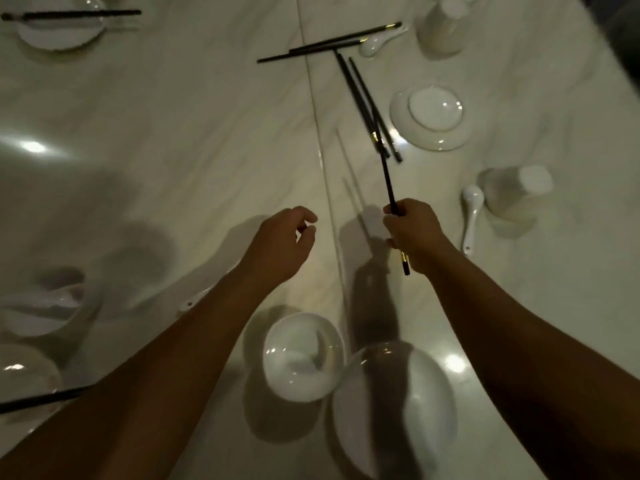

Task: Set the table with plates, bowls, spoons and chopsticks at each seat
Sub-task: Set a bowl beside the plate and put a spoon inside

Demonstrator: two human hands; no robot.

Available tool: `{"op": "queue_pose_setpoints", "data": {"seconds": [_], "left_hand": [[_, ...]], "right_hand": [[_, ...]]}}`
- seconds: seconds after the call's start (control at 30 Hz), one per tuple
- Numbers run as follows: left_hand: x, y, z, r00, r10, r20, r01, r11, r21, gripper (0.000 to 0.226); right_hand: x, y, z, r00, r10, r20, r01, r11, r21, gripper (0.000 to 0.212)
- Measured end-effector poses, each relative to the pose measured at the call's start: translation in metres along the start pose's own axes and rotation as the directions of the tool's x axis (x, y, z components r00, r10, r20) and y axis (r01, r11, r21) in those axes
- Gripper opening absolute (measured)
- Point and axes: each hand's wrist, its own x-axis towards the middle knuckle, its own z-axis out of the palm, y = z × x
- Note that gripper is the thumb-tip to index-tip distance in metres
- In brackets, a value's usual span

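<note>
The right hand (414, 233) is closed around 1 black chopstick (388, 178). The thin end points toward 12 o'clock, and the gold-banded end comes out below the fist toward 6 o'clock. The far tip of this chopstick crosses over a loose pair of chopsticks (360, 95) lying on the white table (173, 116); I cannot tell if they touch.

The left hand (284, 240) hovers at 9 o'clock from the right hand, apart from it. Its fingers are loosely curled and hold nothing.

At 1 o'clock from the right hand, a far bowl (434, 109) sits on a far plate (401, 116). At 3 o'clock, a white spoon (471, 216) lies just beside a cloudy container (516, 192). At 6 o'clock, between the 2 forearms, a near bowl (301, 356) stands just beside a near plate (429, 410).
</note>
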Motion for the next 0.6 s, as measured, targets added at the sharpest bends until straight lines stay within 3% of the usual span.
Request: {"op": "queue_pose_setpoints", "data": {"seconds": [0.17,0.4,0.6], "left_hand": [[0.058,0.042,0.047,0.998,-0.01,0.06,0.009,1.0,0.02,0.023],[0.148,0.061,0.091,0.993,-0.118,0.0,0.116,0.98,0.159,0.031],[0.204,0.057,0.103,0.99,-0.121,-0.072,0.138,0.943,0.302,0.048]], "right_hand": [[0.025,0.013,-0.054,0.999,0.014,-0.043,-0.005,0.978,0.209,0.014],[0.074,0.028,-0.086,0.996,0.018,0.082,-0.037,0.971,0.238,0.017],[0.099,0.027,-0.085,0.99,-0.035,0.14,0.0,0.97,0.243,0.019]]}}
